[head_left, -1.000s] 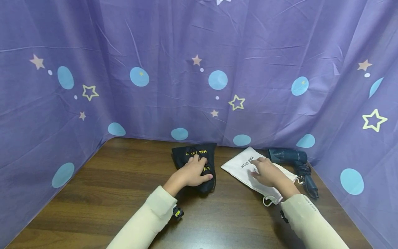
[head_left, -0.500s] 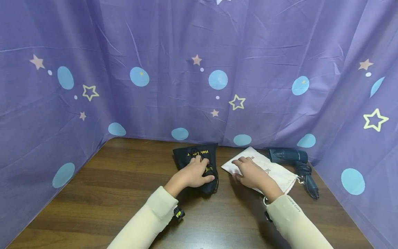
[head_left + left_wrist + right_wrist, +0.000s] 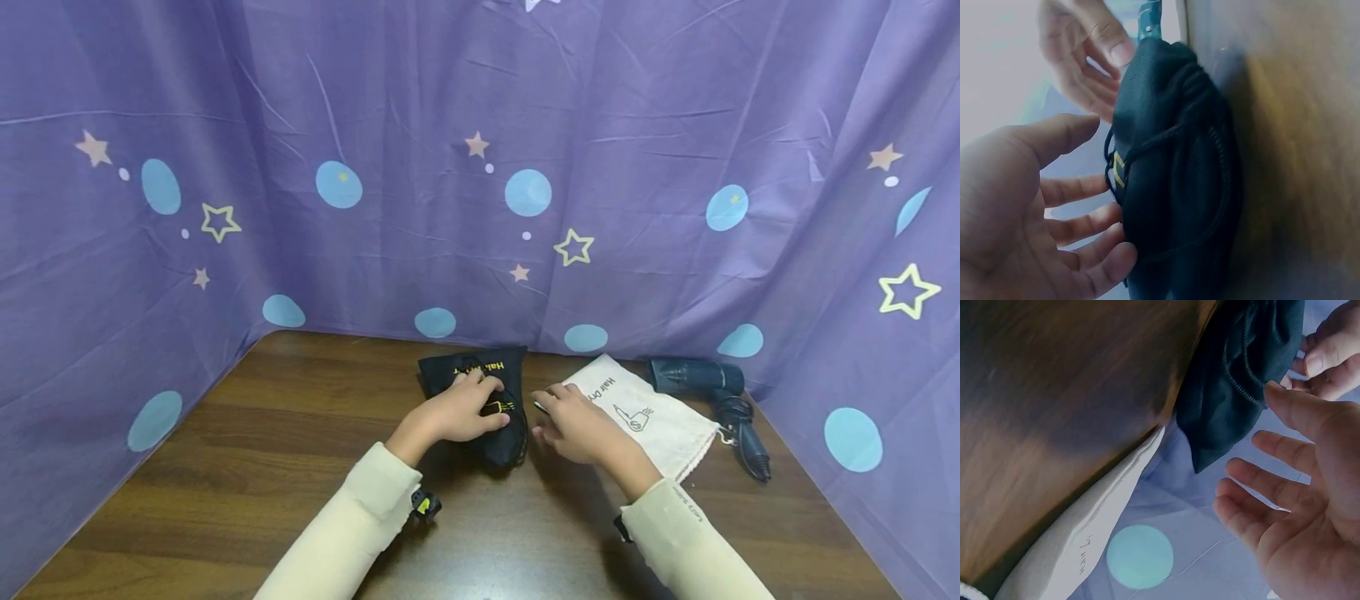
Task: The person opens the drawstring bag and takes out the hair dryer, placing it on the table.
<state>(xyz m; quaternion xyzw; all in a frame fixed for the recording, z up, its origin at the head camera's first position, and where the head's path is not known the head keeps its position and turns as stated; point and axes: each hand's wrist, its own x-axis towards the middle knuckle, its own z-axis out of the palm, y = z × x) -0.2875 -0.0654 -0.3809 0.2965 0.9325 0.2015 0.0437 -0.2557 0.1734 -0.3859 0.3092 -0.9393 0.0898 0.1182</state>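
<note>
A black drawstring pouch (image 3: 504, 447) with yellow "Hair Dryer" print lies bulging at the back middle of the table. Over it is my left hand (image 3: 459, 412), fingers loosely bent; in the left wrist view its fingertips touch the printed side of the pouch, by the black cord (image 3: 1166, 134). My right hand (image 3: 579, 427) hovers just right of the black pouch with relaxed, spread fingers and nothing in them. Behind it, a flat white drawstring pouch (image 3: 663, 421) with dark print and a dryer drawing is partly covered by the hand.
A dark teal hair dryer (image 3: 693, 377) with its cord wound at the handle lies at the right rear, beside the white pouch. The wooden table (image 3: 300, 467) ends at a purple curtain (image 3: 420, 250) behind and on both sides.
My right hand has moved left, off the middle of the white pouch and toward the black one, uncovering the white pouch's drawing. The left hand has stayed over the black pouch, shifting slightly.
</note>
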